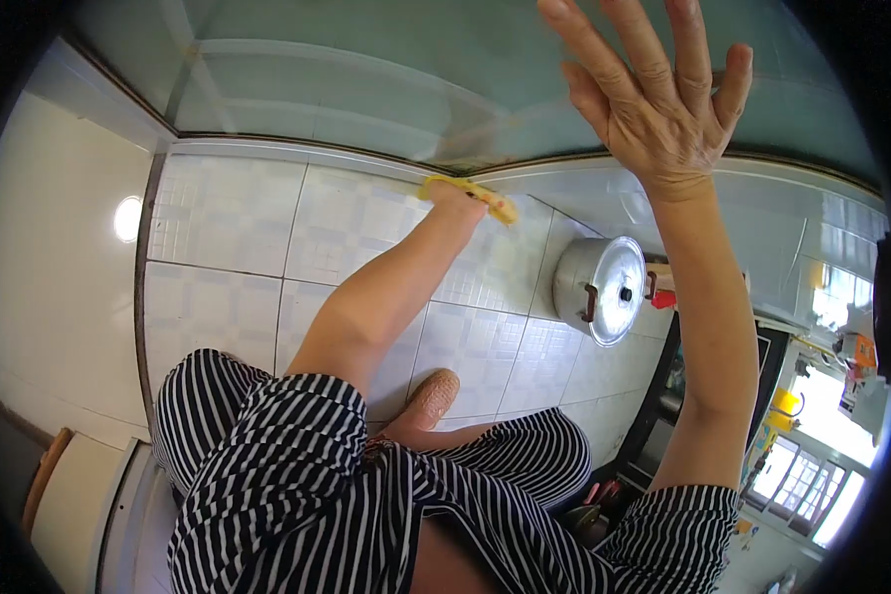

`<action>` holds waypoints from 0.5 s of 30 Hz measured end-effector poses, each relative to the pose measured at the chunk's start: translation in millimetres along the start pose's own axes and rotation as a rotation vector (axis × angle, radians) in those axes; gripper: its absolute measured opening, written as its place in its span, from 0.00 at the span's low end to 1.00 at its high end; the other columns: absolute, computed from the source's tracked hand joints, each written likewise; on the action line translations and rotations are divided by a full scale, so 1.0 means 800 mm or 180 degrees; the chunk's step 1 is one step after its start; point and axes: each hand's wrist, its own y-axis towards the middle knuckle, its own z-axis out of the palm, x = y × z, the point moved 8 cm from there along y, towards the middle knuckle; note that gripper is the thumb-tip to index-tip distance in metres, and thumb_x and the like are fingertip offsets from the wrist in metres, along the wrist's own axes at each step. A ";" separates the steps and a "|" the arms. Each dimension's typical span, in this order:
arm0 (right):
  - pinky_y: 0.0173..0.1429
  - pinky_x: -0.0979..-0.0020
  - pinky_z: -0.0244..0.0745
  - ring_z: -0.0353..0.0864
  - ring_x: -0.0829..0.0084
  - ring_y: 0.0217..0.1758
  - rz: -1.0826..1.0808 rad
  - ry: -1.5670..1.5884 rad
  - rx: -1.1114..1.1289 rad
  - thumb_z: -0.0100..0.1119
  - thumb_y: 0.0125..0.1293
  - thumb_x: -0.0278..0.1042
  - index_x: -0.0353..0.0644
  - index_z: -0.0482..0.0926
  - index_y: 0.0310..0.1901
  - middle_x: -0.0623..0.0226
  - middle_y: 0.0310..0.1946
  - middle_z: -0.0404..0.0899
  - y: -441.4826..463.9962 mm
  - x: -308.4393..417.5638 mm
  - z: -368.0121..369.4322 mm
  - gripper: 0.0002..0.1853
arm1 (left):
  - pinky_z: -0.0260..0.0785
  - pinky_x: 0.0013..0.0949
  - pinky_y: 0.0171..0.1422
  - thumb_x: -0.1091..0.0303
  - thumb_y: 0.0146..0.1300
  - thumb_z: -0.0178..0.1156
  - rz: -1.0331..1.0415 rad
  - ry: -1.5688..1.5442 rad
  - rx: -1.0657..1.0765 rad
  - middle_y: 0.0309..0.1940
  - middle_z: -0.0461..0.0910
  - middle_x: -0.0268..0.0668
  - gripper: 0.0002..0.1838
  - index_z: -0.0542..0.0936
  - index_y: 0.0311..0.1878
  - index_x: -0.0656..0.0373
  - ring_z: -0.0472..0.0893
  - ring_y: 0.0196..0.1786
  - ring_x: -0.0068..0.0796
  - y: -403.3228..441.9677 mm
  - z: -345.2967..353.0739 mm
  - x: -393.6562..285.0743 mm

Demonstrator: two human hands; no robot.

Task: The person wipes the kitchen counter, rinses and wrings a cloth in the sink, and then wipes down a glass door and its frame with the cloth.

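My left hand [449,191] reaches down to the bottom frame of the glass panel and holds a yellow patterned cloth [499,206] against it. The cloth sticks out on both sides of the hand, and most of the fingers are hidden. Higher up on the right, my right hand [660,114] is open with its fingers spread, its back towards me, in front of the greenish glass panel [346,94]. Nothing shows in it.
A lidded metal pot [574,282] stands on the tiled floor [351,218], below the right forearm. A dark rack [653,436] is behind it. My foot in a pinkish shoe [434,394] rests on the tiles. Pale walls flank the left side; a barred window [797,480] shows at right.
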 end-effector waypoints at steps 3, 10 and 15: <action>0.86 0.49 0.38 0.56 0.65 0.82 -0.0164 0.0052 0.0178 0.52 0.72 0.49 0.76 0.70 0.71 0.84 0.76 0.65 -0.006 -0.007 -0.003 0.26 | 0.66 0.37 0.69 0.44 0.71 0.50 0.0317 -0.0201 0.0327 0.66 0.76 0.37 0.30 0.75 0.68 0.51 0.76 0.65 0.33 -0.014 -0.004 -0.017; 0.76 0.54 0.64 0.71 0.50 0.73 0.3070 0.3489 0.2136 0.64 0.63 0.25 0.45 0.83 0.58 0.50 0.69 0.72 -0.065 0.062 -0.137 0.20 | 0.67 0.36 0.68 0.44 0.70 0.51 0.0707 -0.2047 0.0027 0.65 0.77 0.37 0.30 0.76 0.68 0.52 0.76 0.64 0.33 -0.034 -0.178 -0.001; 0.69 0.52 0.72 0.77 0.52 0.65 0.3096 0.3478 0.2501 0.65 0.62 0.28 0.42 0.85 0.50 0.53 0.63 0.76 -0.137 0.143 -0.147 0.13 | 0.67 0.36 0.67 0.44 0.70 0.53 0.1175 -0.1577 0.0219 0.64 0.77 0.37 0.30 0.76 0.67 0.53 0.77 0.63 0.32 -0.075 -0.154 -0.047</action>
